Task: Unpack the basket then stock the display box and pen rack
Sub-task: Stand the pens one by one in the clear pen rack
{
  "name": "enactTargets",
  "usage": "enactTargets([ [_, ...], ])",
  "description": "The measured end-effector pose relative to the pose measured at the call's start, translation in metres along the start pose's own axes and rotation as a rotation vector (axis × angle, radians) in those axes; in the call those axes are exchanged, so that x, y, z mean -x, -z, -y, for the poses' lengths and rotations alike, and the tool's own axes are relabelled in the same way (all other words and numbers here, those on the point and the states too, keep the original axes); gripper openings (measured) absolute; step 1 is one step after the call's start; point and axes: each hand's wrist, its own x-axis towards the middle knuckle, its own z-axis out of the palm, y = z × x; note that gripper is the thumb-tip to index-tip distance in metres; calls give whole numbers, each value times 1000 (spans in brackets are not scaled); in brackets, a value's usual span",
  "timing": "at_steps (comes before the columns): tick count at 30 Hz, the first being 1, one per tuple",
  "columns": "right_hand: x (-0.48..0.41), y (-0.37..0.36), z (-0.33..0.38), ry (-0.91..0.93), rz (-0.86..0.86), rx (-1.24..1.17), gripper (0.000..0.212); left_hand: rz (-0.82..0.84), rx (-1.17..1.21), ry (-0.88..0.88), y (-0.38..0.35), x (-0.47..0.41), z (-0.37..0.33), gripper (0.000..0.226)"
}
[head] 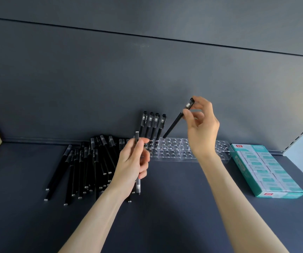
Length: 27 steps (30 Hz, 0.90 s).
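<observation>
4 slim black capped pens [153,125] in 1 clear acrylic pen rack [174,150]. Left grip [131,161]: 1 upright pen [137,137]. Right grip [201,125]: 1 tilted pen [174,125]. 1 teal cardboard display box [282,195]. Loose pen pile [84,167]: uncountable.

Dim, soft shadows, sharp, edges bowed

No legible print on pen [174,124] or box [267,170]
</observation>
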Motion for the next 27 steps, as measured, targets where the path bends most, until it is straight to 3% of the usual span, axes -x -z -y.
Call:
enactTargets([
  [7, 5, -13, -15, 68, 54, 81, 30, 23, 54, 24, 4, -2, -2, 23],
  [12, 12, -19, -23, 27, 148, 166, 27, 108, -81, -52, 3, 2, -3, 26],
  [18, 21, -20, -22, -10, 188, 229, 22, 145, 69, 33, 6, -2, 0, 27],
  [22, 24, -16, -16, 8, 148, 256, 23, 182, -122, -14, 5, 1, 3, 22],
  [25, 31, -10, -7, -40, 80, 144, 16, 205, -155, 26, 5, 0, 3, 26],
  [27, 36, -6, 2, -180, 156, -20, 9, 216, -202, 26, 4, 1, 3, 28],
])
